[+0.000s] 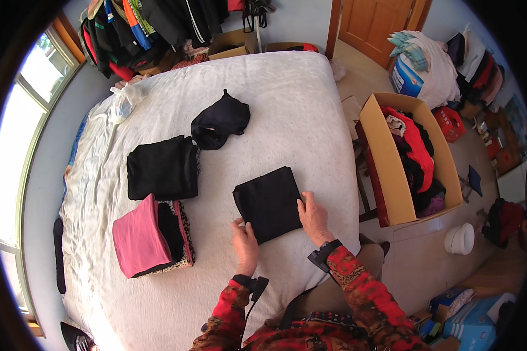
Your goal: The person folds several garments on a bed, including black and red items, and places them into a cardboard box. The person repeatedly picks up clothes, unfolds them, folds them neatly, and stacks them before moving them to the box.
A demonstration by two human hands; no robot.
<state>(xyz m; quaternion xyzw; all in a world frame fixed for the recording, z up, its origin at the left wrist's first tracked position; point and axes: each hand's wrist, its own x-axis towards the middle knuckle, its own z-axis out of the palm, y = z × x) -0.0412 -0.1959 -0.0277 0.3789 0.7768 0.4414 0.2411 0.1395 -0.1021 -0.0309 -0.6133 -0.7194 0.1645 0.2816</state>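
Observation:
A square-folded black garment (268, 205) lies on the white bed cover in front of me. My left hand (244, 245) grips its near left corner, thumb on top. On the opposite side, my right hand (314, 217) closes on the garment's right edge; some of its fingers are hidden. To the left sits a stack of folded black clothes (163, 168). Nearer me, a folded pink garment (141, 238) tops another pile with black and leopard-print cloth. Beyond them rests a loose, crumpled black garment (221, 120).
An open cardboard box (386, 169) of red and dark clothes stands right of the bed (287, 99). A white bucket (459, 238) is on the floor. Clothes hang (152, 29) along the far wall. A plastic bag (126, 102) lies at the bed's far left. A window is on the left.

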